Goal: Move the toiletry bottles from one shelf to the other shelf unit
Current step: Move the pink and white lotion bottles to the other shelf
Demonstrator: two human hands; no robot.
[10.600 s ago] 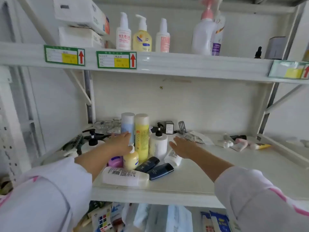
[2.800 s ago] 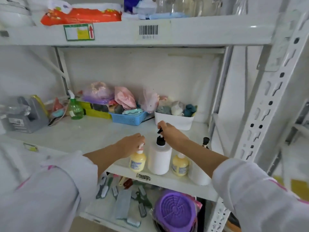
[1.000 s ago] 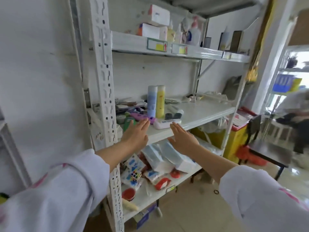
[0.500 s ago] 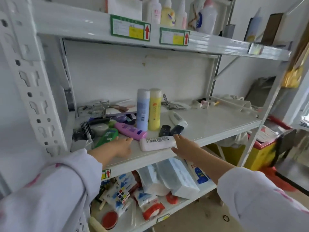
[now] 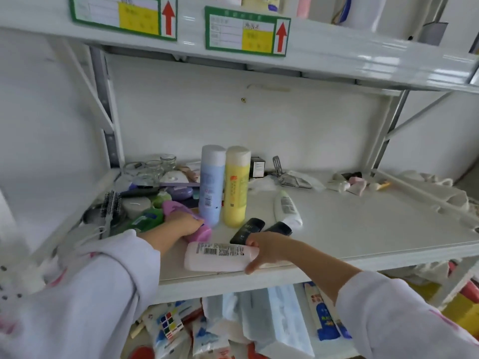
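Note:
On the white middle shelf (image 5: pixel 363 229), my left hand (image 5: pixel 181 225) closes around a pink-purple bottle (image 5: pixel 199 233) lying on its side. My right hand (image 5: pixel 261 251) grips the end of a pale pink bottle (image 5: pixel 215 257) with a barcode, lying near the front edge. Behind them stand a tall blue bottle (image 5: pixel 211 185) and a tall yellow bottle (image 5: pixel 236 186). Two dark tubes (image 5: pixel 247 229) and a white bottle (image 5: pixel 286 209) lie to the right of those. A green bottle (image 5: pixel 145 220) lies left of my left hand.
A hairbrush (image 5: pixel 111 206), glass jars (image 5: pixel 153 168) and small clutter crowd the shelf's left end. Small items (image 5: pixel 355 182) lie at the back right. The upper shelf (image 5: pixel 337 53) carries labels with red arrows. Packaged goods (image 5: pixel 272 325) fill the shelf below.
I have moved closer to the shelf. My left hand went from the shelf surface onto the pink-purple bottle, and my right hand closed on the pale pink bottle's end.

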